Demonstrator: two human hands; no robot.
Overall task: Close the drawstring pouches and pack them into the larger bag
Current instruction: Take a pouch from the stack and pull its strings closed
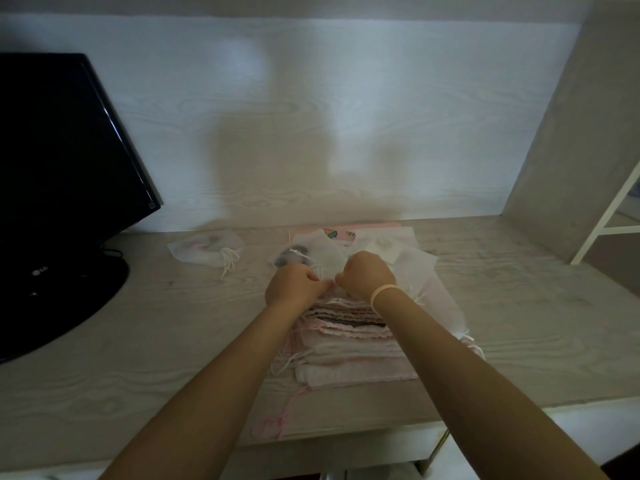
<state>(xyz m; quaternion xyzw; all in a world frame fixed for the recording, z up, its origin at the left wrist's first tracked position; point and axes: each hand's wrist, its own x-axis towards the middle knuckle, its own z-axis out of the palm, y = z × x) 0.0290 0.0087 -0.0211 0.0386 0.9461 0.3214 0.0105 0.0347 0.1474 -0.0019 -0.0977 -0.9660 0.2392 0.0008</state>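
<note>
1. Both hands meet over the middle of the desk [519, 306]. The left hand [289, 284] and the right hand [365, 273] are curled into loose fists, knuckles almost touching, just above the far edge of a stack of pouches [349, 344].
2. The fingers of each hand are closed and appear to pinch thin white cord between them, probably the drawstrings of the top pouch. The cord itself is mostly hidden by the fists, so I cannot say for sure what each one holds.
3. The stack lies between the forearms, near the front edge of the desk: pale pink and white cloth layers with ruffled tops and loose strings trailing off the left side.
4. Another filled pouch [206, 249] sits apart to the left, near the monitor [62, 161], with its strings [230, 261] spilling out toward the front.
5. A larger white bag [415, 271] lies flat behind and to the right of the hands, partly under them. It looks like the one meant for packing.
6. Handling, as a judgement: the pouches look light, soft and floppy, so they will sag if lifted by a corner. The cords are the place to grip when closing; pulling both ends outward should gather the mouth. To move a pouch, hold the gathered neck.
7. Readable writing: the monitor base carries the "LG" logo [40, 270]. A pink printed card [341, 234] behind the hands shows cartoon pictures, with no legible text.
</note>
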